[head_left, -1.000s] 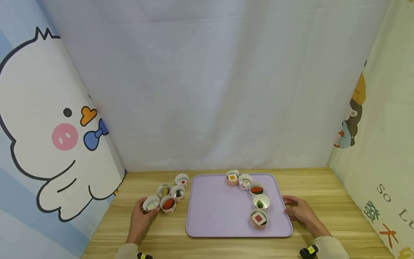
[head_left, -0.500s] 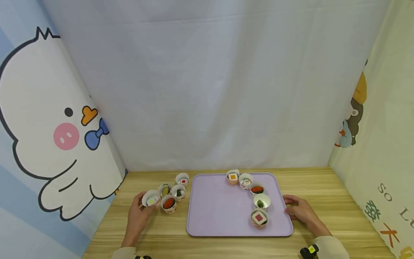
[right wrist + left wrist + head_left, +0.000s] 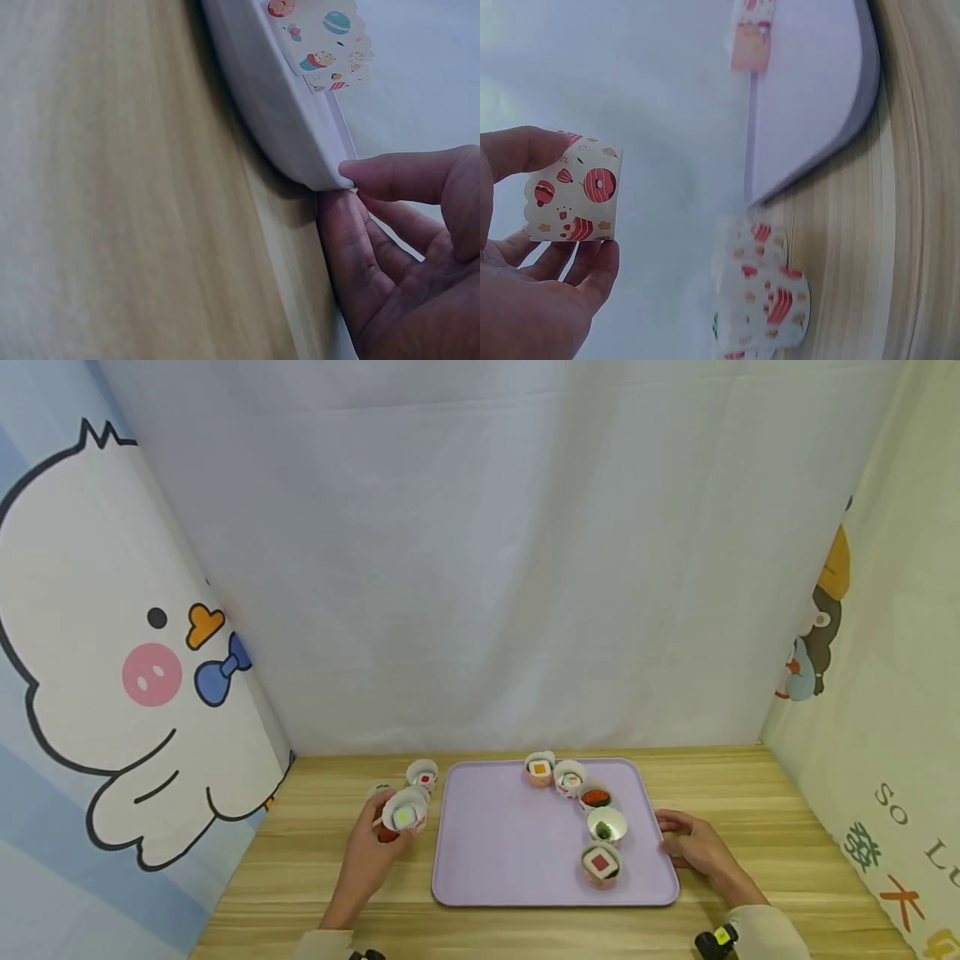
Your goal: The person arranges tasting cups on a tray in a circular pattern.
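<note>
The white, red-printed paper cup [image 3: 577, 196] is pinched in the fingers of the left hand [image 3: 367, 862], left of the rectangular lilac tray [image 3: 502, 843], whose rim the right hand [image 3: 699, 847] pinches. Five filled paper cups [image 3: 601, 866] are aboard; several others [image 3: 780, 306] stand outside.

Left grip [image 3: 540, 296] pinches printed cup [image 3: 577, 191], apart from tray [image 3: 810, 90].

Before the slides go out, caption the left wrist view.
A left hand grips a printed cup, with other cups and the lilac tray beyond.
</note>
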Demonstrator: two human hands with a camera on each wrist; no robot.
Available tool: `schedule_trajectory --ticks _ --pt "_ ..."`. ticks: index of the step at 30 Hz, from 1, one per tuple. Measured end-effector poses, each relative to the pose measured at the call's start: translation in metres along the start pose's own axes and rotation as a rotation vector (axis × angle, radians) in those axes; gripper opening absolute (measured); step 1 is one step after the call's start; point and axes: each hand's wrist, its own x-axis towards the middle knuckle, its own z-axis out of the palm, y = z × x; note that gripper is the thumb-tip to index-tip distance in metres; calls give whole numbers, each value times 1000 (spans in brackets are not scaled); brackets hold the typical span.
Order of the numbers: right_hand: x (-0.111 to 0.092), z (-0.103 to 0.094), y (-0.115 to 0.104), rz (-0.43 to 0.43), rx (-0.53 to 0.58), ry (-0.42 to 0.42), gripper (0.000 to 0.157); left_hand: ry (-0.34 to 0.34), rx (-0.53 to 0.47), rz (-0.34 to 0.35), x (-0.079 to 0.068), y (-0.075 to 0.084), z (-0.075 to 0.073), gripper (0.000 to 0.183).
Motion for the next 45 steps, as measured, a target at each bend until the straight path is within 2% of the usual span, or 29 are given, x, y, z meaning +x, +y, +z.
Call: schedule_trajectory --ticks 3,14,22,29,35,45 --pt "0 0 -1 8 0 9 63 -30 -29 11 -1 3 14 66" --pt "1 -1 1 -2 16 -15 64 -139 15 71 -9 9 63 63" --pt "2 0 2 8 9 -10 64 -224 11 111 -12 10 88 61" --pt "0 0 1 17 17 -3 63 -296 -1 104 -15 12 107 62" --pt "0 0 2 12 16 -7 64 -328 -3 115 -17 10 124 63" --pt "0 -1 3 0 10 -7 65 -394 -31 78 -21 1 153 60"
